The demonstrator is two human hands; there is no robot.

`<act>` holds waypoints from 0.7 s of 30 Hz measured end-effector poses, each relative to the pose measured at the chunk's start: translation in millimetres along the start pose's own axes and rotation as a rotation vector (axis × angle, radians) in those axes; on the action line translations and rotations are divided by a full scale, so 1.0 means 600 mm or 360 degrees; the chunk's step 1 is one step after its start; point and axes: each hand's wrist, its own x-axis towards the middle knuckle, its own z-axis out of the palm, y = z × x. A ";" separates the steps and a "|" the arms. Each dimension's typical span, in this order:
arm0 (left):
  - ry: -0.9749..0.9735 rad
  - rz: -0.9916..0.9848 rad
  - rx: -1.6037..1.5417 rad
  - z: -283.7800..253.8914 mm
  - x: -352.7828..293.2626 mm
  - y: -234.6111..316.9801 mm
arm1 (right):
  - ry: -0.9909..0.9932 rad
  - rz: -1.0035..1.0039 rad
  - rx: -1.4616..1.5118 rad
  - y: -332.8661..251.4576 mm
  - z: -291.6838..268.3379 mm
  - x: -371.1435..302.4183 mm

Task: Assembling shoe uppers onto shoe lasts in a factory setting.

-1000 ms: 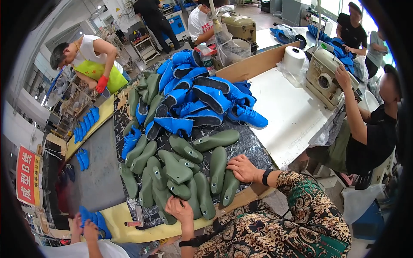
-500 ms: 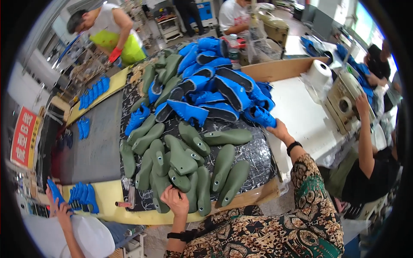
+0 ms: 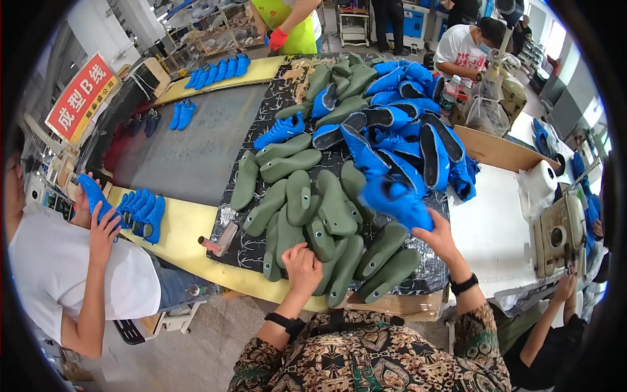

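My right hand (image 3: 440,235) grips a blue shoe upper (image 3: 396,204) by one end, lifted over the table and slightly blurred by motion. Green shoe lasts (image 3: 336,208) lie heaped in front of me, several with a small round hole at one end. Against the near edge of that heap, my left hand (image 3: 303,266) is closed with curled fingers, close to a last (image 3: 287,235). What its fingers hold, if anything, is hidden. Beyond the lasts rises a pile of blue shoe uppers (image 3: 398,157), some with dark undersides showing.
A grey belt with yellow edges (image 3: 189,147) runs at left, carrying rows of blue shoes (image 3: 149,215). A person in white (image 3: 85,281) handles a blue shoe there. At right are a white worktable (image 3: 486,242), a white roll (image 3: 541,178) and a beige machine (image 3: 558,228).
My right hand has drawn a blue upper from the pile's right side, toward me over the lasts. My left hand stays by the lasts. The view has turned left.
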 end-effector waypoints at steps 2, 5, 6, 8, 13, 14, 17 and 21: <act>0.0011 0.0001 -0.0022 0.004 0.000 -0.001 | -0.0172 -0.0259 -0.0219 -0.060 0.045 0.038; 0.0024 0.0014 -0.0077 0.009 0.000 0.006 | -0.0343 -0.0605 -0.0354 -0.117 0.118 0.096; 0.0027 0.0004 -0.0074 0.007 -0.002 0.007 | -0.0376 -0.0748 -0.0415 -0.129 0.149 0.117; 0.0038 0.0024 -0.0081 0.011 -0.006 0.007 | -0.0479 -0.0839 -0.0549 -0.160 0.191 0.152; 0.0017 0.0032 -0.0147 0.013 -0.011 0.014 | -0.0512 -0.0879 -0.0464 -0.154 0.290 0.244; 0.0022 0.0007 -0.0118 0.012 -0.013 0.010 | -0.0471 -0.0889 -0.0592 -0.155 0.304 0.246; 0.0024 0.0016 -0.0158 0.011 -0.010 0.008 | -0.0407 -0.0766 -0.0506 -0.121 0.283 0.228; 0.0014 0.0015 -0.0138 0.011 -0.007 0.003 | 0.0124 -0.0707 -0.0509 -0.015 0.189 0.203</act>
